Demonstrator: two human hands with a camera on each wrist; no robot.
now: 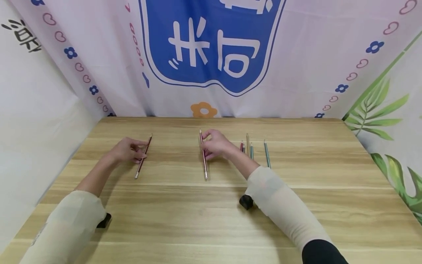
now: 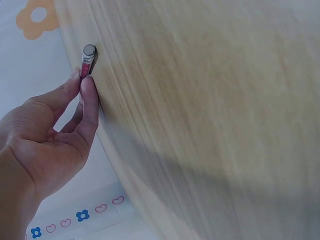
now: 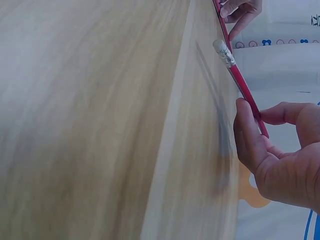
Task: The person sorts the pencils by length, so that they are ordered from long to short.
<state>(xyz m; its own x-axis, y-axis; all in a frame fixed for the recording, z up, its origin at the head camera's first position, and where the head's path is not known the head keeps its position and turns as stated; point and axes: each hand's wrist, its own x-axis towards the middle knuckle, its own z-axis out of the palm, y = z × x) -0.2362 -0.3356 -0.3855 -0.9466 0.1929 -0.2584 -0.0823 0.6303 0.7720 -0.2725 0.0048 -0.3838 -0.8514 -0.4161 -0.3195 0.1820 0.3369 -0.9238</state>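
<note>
Toward the left of the table, my left hand (image 1: 130, 150) pinches a dark red pencil (image 1: 141, 165) along its length. In the left wrist view the white eraser end of this pencil (image 2: 89, 51) points at the camera, with thumb and fingers on its shaft. My right hand (image 1: 215, 145) grips a second red pencil (image 1: 205, 167) near the middle of the table. The right wrist view shows that pencil (image 3: 242, 82) between thumb and fingers, its eraser end raised over the wood and a thin shadow beside it. Both pencils have their tips toward the back edge.
Right of my right hand lie several more pencils: a tan one (image 1: 248, 141), a teal one (image 1: 252, 150) and another teal one (image 1: 267, 154), partly behind my forearm. A printed curtain (image 1: 296, 73) hangs behind the wooden table (image 1: 171, 220).
</note>
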